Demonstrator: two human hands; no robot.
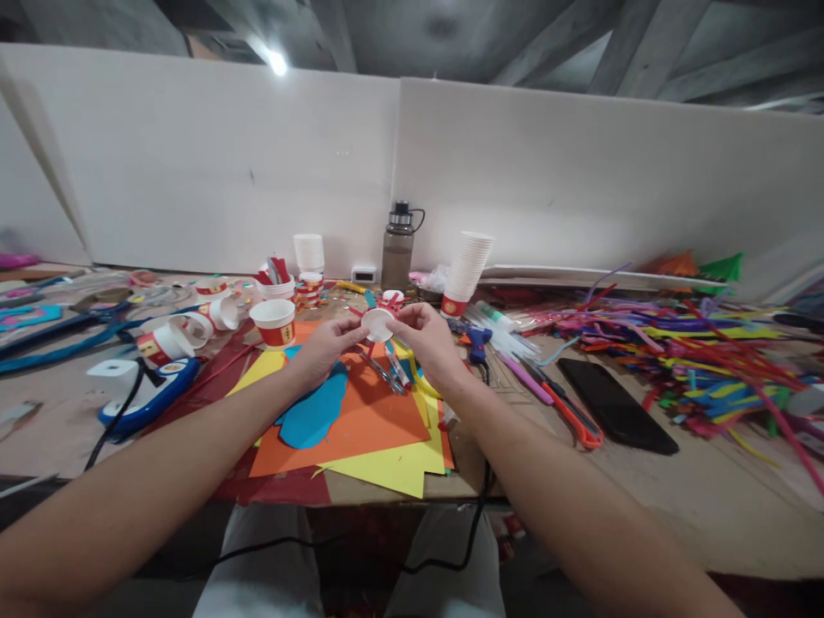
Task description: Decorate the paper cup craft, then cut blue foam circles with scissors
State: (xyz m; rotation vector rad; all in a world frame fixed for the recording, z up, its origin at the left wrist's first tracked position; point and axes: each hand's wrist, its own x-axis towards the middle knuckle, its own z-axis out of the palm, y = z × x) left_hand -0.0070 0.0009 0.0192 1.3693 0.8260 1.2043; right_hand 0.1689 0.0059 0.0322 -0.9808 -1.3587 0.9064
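A paper cup (378, 325) is held up over the middle of the table, its white round base facing me and narrow red strips fanning out around it. On its left side my left hand (327, 348) pinches the edge. My right hand (430, 342) grips the opposite edge between thumb and fingers. Below the hands lie orange paper (366, 421), yellow paper (386, 468) and a blue cut-out shape (315, 412). A pair of scissors (384, 371) rests on the orange sheet. Just behind the held cup is a small cup piece (393, 297).
A cup (274, 324) stands left; a tall cup stack (467, 270) and a water bottle (397, 249) stand behind. To the right are a blue glue gun (477, 342), a red cutter (579, 421), a phone (614, 403) and pipe cleaners (708, 352). A blue-and-white tape dispenser (151, 399) sits left.
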